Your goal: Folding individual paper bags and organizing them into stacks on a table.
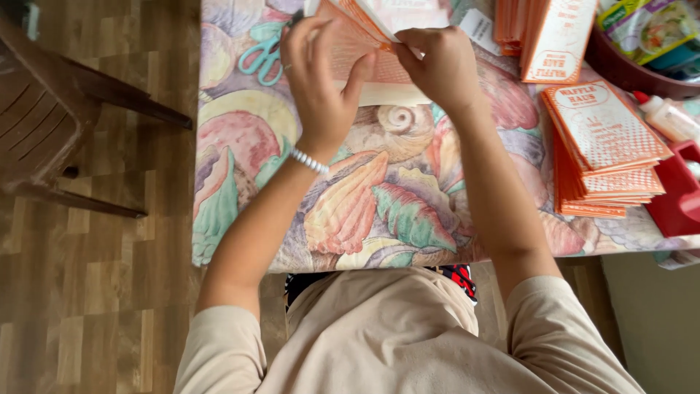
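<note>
A home room, judging by the wood-look floor (95, 292), brown chair (44, 117), and table under a leaf-and-shell patterned cloth (379, 197).

Orange paper bag (364, 44), top perhaps cropped

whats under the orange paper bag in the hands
Under the orange paper bag, held by the left hand and right hand, shows the shell-patterned tablecloth; whatever lies directly beneath the bag is covered.

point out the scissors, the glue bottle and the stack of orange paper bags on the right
scissors (261, 58), head view, teal handle loops
glue bottle (667, 118), head view, white body
stack of orange paper bags (605, 128), head view, top bag's printed face
</note>
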